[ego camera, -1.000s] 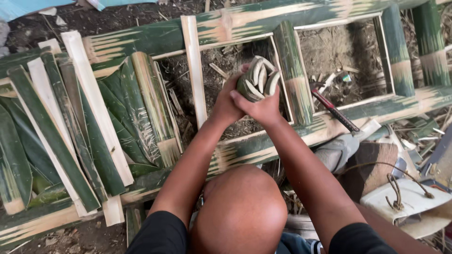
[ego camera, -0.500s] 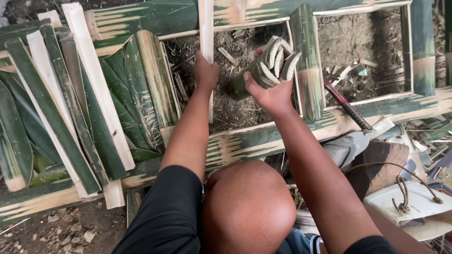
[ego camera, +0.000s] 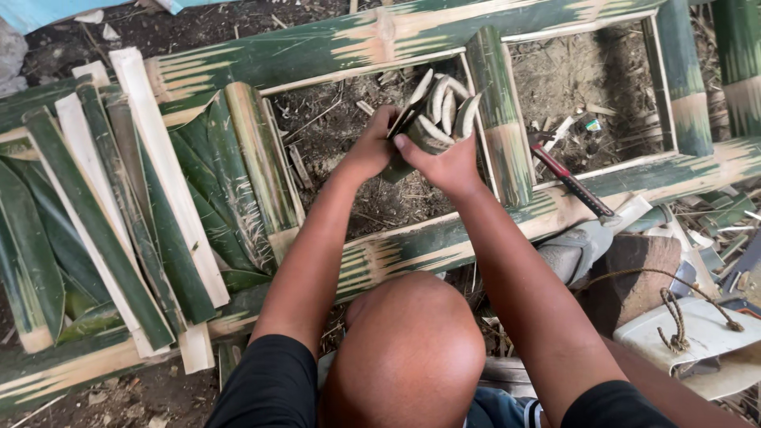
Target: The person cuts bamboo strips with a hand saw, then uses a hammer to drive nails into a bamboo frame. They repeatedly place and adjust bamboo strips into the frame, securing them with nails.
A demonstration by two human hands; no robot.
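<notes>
Both my hands hold a bundle of short curved bamboo strips, green outside and pale inside, over the dirt inside a green bamboo frame. My left hand grips the bundle's left side and lower end. My right hand clasps it from below and the right, thumb across the strips. The bundle sits just left of a short upright bamboo crosspiece of the frame.
Long split bamboo slats, green and pale, lie side by side across the frame on the left. A red-handled hammer rests on the near rail at the right. A wooden block, rope and a white object sit lower right.
My left hand has left the upright pale slat it touched and joined my right hand on the strip bundle. The view has shifted slightly.
</notes>
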